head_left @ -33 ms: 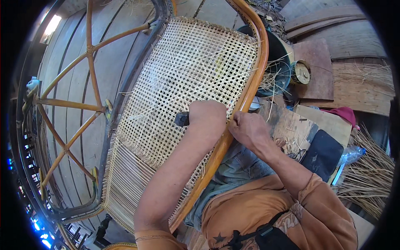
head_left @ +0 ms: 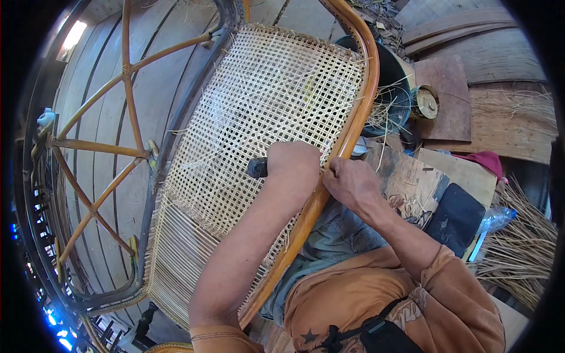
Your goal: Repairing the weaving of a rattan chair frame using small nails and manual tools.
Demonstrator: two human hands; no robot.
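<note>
Both hands meet at the chair frame (head_left: 347, 138): left hand (head_left: 292, 165) fisted round a dark-handled tool (head_left: 257, 168) over the woven cane panel (head_left: 265, 112), right hand (head_left: 351, 182) pinching a cane strand against the rim to keep it taut

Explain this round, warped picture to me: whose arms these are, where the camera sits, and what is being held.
The camera is worn on a person's head and looks down, so the two bare forearms rising from the lower edge are the wearer's own. Its wide lens bends straight edges near the rim. The left hand is closed around a dark-handled tool resting on the woven cane panel of a rattan chair frame. The right hand pinches something thin, probably a cane strand, at the frame's edge. To the right lie a black bucket, wooden boards, a dark flat pad, a plastic bottle and loose cane strips.
</note>
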